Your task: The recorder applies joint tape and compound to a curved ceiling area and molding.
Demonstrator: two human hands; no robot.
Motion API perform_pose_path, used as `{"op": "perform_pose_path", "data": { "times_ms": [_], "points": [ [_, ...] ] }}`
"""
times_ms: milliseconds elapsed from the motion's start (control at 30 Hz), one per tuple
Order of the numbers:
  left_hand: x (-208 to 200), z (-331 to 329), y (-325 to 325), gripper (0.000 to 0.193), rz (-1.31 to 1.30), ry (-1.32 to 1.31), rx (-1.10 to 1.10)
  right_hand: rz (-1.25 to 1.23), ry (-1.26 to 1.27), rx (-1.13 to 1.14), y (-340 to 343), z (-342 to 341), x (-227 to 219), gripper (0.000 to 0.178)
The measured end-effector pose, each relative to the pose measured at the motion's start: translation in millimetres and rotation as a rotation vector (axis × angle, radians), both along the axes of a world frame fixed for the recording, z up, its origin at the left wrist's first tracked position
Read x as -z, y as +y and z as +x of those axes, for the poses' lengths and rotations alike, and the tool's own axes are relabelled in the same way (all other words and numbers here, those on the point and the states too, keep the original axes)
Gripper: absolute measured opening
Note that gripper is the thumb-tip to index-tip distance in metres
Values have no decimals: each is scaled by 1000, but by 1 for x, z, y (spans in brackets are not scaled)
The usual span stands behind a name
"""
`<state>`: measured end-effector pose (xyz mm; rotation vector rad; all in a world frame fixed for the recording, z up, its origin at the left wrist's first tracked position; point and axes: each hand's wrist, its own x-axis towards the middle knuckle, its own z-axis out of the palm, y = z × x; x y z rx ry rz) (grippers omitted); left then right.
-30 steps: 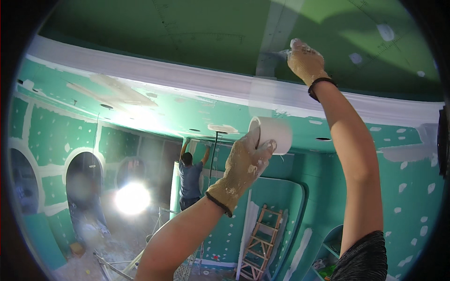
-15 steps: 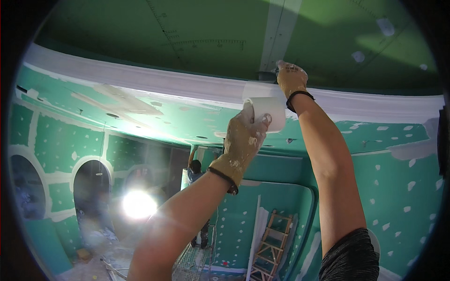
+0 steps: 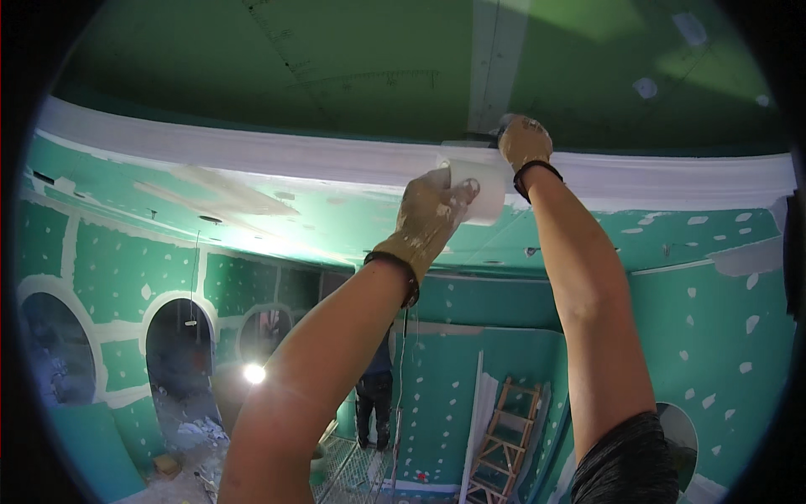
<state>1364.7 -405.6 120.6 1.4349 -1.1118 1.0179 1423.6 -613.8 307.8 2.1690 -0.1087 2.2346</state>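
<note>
My left hand [image 3: 426,214], in a plaster-smeared tan glove, grips a wide roll of white joint tape [image 3: 487,200] just under the pale curved cornice [image 3: 252,141]. A thin translucent length of tape [image 3: 457,153] leads up from the roll over the cornice. Above and to the right, my gloved right hand [image 3: 526,141] is closed on what looks like a putty knife [image 3: 481,139]; most of it is hidden by the fingers. The blade lies at the lower end of a pale strip [image 3: 497,63] running up the green board ceiling [image 3: 378,50].
Below, a co-worker [image 3: 375,399] in dark clothes stands on a mesh platform [image 3: 346,466], partly behind my left forearm. A wooden ladder [image 3: 506,437] leans on the green wall. A bright lamp [image 3: 254,373] shines at left near arched openings [image 3: 179,357]. A wire hangs beside the co-worker.
My left hand and the tape roll have shifted slightly up and left. My right hand stays by the strip's lower end. The view has tilted a little, and the lamp is more covered by my arm.
</note>
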Motion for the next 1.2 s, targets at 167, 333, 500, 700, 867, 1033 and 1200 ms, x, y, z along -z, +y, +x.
{"op": "perform_pose_path", "data": {
  "times_ms": [167,333,500,700,867,1033,1200],
  "points": [
    [10,5,2,64,23,23,83,-49,-41,-18,-10,5,-8,33],
    [15,-1,5,67,25,135,97,-69,48,-140,-1,-15,8,36],
    [16,-3,-5,49,-67,149,154,-189,-46,-248,-16,-18,7,36],
    [15,-2,1,63,-9,197,203,-180,-28,-136,4,-21,13,35],
    [17,12,2,39,104,53,77,-116,-10,-41,-10,3,-5,31],
    [22,8,5,38,141,152,-100,25,45,-86,5,8,-7,29],
    [20,27,21,38,174,-72,128,0,26,-118,16,-5,4,33]
  ]
}}
